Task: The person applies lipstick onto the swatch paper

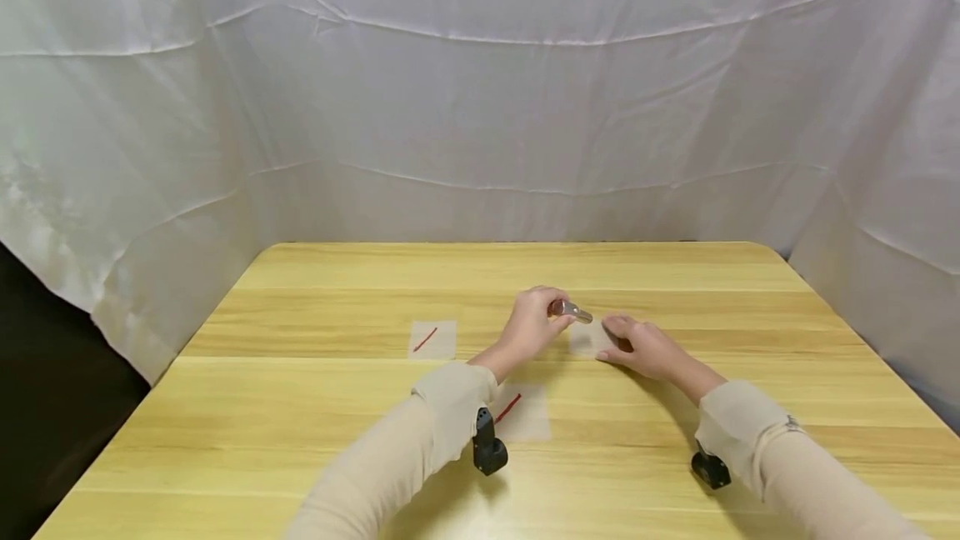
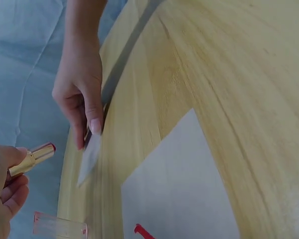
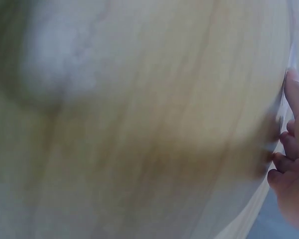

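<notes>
My left hand (image 1: 534,319) grips a lipstick (image 2: 35,158) above the table, its gold tube between thumb and fingers and its red-tipped end pointing away from the palm. In the head view the lipstick overlaps the top edge of a blank white paper square (image 1: 583,343). My right hand (image 1: 643,348) rests at the right edge of that square, thumb and fingers spread apart with the fingertips down at the paper. In the right wrist view only part of the right hand (image 3: 294,164) shows, at the right border.
A paper square with a red stroke (image 1: 432,340) lies to the left. Another red-marked paper (image 1: 532,419) lies nearer, partly behind the left sleeve. A clear, red-edged tube-shaped piece (image 2: 60,226) shows low in the left wrist view. White cloth (image 1: 480,107) hangs behind the wooden table (image 1: 360,273).
</notes>
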### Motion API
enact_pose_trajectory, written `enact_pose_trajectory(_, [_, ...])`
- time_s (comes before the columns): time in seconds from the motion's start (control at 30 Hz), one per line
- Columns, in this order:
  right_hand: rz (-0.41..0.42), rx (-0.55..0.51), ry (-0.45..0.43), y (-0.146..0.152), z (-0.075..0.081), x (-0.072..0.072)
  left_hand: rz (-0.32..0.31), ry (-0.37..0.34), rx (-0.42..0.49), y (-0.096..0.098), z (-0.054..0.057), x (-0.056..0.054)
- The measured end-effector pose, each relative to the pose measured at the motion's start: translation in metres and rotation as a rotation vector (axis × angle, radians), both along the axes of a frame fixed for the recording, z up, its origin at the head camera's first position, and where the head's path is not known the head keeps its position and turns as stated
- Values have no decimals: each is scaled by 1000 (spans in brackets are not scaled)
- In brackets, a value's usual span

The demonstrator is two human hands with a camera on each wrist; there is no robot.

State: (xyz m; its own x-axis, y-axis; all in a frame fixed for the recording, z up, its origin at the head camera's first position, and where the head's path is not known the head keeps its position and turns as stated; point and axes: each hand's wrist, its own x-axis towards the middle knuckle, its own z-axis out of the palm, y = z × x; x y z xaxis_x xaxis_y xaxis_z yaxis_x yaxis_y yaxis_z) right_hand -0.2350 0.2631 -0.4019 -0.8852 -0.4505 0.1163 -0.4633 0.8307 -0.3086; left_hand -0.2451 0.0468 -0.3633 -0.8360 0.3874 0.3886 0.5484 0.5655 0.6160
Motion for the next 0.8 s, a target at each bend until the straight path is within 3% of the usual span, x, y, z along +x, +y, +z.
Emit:
enact_pose_trajectory(0.47, [-28, 22, -55, -8, 1, -2, 0, -34, -121, 11, -8, -10])
enact_pose_trajectory(0.8, [-32, 13, -62, -9, 4, -2, 21, -50, -147, 14, -12, -15])
